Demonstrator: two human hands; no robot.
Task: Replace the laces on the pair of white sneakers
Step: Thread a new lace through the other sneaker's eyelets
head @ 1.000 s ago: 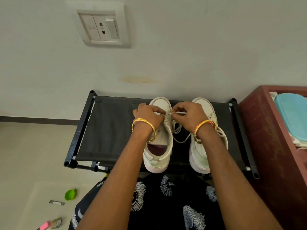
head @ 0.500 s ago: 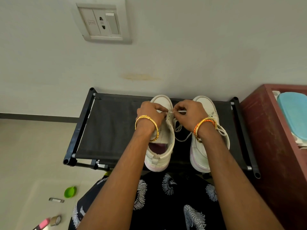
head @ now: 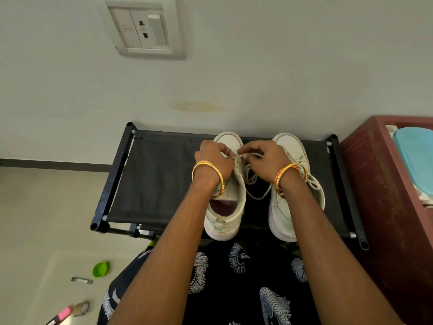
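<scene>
Two white sneakers stand side by side, toes to the wall, on a black fabric shoe rack (head: 159,179). My left hand (head: 214,159) rests on the left sneaker (head: 230,207) and grips its upper by the eyelets. My right hand (head: 263,158) pinches a white lace (head: 256,197) at that sneaker's eyelet row; a loop of the lace hangs down between the shoes. The right sneaker (head: 287,219) is laced, its laces partly hidden by my right wrist.
A dark red cabinet (head: 379,184) with a light blue lid (head: 416,158) stands at the right. On the floor at the left lie a green cap (head: 100,269), a tape roll (head: 80,308) and a pink marker (head: 62,315). A wall socket (head: 143,31) sits above.
My hands stay at the left sneaker's eyelets, fingers shifting slightly closer together on the lace. The view has tilted a little; the shoes have not moved.
</scene>
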